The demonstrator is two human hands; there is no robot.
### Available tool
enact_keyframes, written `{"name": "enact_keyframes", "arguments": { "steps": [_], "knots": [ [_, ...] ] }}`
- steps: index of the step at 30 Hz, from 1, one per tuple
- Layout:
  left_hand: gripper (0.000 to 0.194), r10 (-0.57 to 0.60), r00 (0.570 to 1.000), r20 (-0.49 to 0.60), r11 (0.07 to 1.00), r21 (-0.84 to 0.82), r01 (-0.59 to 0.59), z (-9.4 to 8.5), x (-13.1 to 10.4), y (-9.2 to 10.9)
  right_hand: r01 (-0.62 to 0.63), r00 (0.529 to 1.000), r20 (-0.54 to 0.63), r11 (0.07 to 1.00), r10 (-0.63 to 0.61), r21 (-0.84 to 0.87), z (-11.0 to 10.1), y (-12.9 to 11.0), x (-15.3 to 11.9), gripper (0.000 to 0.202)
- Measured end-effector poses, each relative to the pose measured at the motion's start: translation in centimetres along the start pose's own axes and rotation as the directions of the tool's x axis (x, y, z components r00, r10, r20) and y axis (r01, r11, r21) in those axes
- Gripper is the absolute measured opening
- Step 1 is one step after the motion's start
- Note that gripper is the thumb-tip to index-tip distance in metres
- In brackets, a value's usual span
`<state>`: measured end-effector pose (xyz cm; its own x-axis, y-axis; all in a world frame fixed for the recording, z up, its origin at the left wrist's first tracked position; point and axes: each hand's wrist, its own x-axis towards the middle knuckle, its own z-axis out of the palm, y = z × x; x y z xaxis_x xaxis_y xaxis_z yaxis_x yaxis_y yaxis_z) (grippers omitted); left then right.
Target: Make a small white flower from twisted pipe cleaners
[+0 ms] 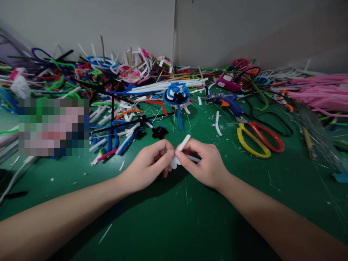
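Both hands meet at the middle of the view over the green table. My left hand (152, 163) pinches the left side of a small looped piece of white pipe cleaner (174, 164). Thumb and index finger of my right hand (203, 161) close on its right side. One straight white end sticks up between the fingertips, and another runs out to the right beneath my right hand. Fingers partly hide the loops. Beyond the hands sits a blue and white coiled piece (174, 95) with a black flower shape on its front and a blue stem hanging down.
Scissors with yellow and red handles (254, 145) lie right of the hands, near a blue glue gun (230, 103). Cut pipe cleaners (108, 139) cover the left. Black flower shapes (160, 132) lie just beyond my left hand. Pink bundles (323, 92) are far right on the green table (174, 224).
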<state>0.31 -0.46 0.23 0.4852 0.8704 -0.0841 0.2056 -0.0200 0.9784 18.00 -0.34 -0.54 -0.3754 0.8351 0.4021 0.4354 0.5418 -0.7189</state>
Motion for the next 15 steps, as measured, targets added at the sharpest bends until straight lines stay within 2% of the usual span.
{"name": "enact_keyframes", "arguments": {
  "steps": [15],
  "knots": [
    [0.019, -0.002, 1.000, -0.001, 1.000, 0.002, 0.002, -0.02, -0.09, 0.00, -0.016, 1.000, -0.001, 1.000, 0.016, 0.000, 0.04, 0.00, -0.01, 0.014]
  ]
}}
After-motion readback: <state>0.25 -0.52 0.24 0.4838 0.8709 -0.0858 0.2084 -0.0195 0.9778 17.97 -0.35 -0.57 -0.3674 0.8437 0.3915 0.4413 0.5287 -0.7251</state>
